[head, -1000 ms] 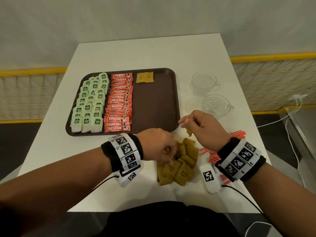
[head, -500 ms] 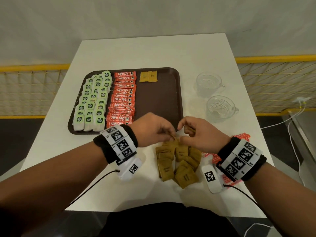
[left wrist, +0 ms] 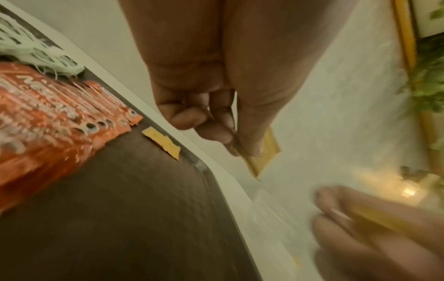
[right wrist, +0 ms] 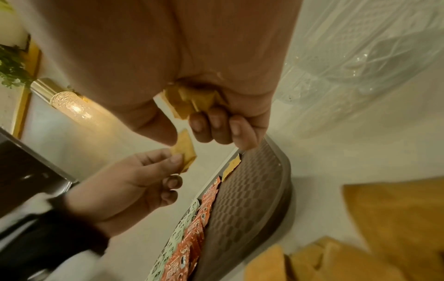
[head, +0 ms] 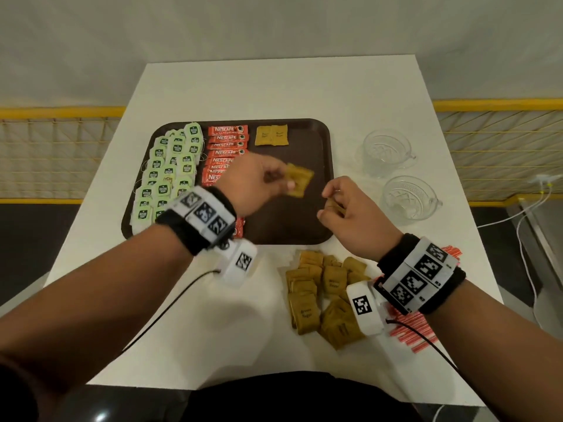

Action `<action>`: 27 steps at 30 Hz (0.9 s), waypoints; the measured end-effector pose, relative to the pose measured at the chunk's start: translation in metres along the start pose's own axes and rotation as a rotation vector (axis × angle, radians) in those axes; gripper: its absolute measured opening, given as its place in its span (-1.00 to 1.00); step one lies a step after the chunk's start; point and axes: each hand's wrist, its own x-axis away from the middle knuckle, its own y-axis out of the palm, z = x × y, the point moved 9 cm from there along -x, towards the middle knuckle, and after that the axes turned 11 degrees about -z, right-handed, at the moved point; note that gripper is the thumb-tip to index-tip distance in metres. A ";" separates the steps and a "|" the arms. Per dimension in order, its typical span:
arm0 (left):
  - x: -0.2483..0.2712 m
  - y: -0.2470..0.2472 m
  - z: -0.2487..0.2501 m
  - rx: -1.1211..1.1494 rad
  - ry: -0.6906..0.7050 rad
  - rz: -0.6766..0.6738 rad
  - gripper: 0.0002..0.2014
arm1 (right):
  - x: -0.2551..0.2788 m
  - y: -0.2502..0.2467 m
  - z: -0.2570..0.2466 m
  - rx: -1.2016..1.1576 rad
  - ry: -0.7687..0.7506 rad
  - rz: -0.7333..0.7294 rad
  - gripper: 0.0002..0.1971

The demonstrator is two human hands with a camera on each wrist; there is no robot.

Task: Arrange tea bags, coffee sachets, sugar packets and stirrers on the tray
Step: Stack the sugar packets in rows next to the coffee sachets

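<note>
A brown tray [head: 323, 138] holds green tea bags [head: 166, 175] in its left part, red coffee sachets [head: 227, 146] beside them, and two brown sugar packets [head: 271, 135] at the far end. My left hand [head: 262, 185] hovers over the tray's middle and pinches a brown sugar packet [head: 300, 179] [left wrist: 263, 154] [right wrist: 185, 153]. My right hand [head: 350, 208] hovers over the tray's right edge with its fingers curled round more sugar packets [right wrist: 192, 102]. A heap of sugar packets [head: 323, 290] lies on the table in front of the tray. Red stirrers [head: 417, 336] lie under my right wrist.
Two clear glass cups [head: 385, 153] [head: 408, 197] stand on the white table [head: 274, 86] to the right of the tray. A yellow railing [head: 61, 112] runs behind the table on both sides. White cables [head: 530, 208] hang at the right.
Both hands have risen from the sugar heap and moved forward over the tray. The left hand now carries a sugar packet over the tray's middle.
</note>
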 end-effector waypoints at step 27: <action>-0.077 -0.039 -0.007 -0.115 -0.006 0.073 -0.62 | 0.005 -0.029 0.005 -0.025 -0.019 0.201 -0.90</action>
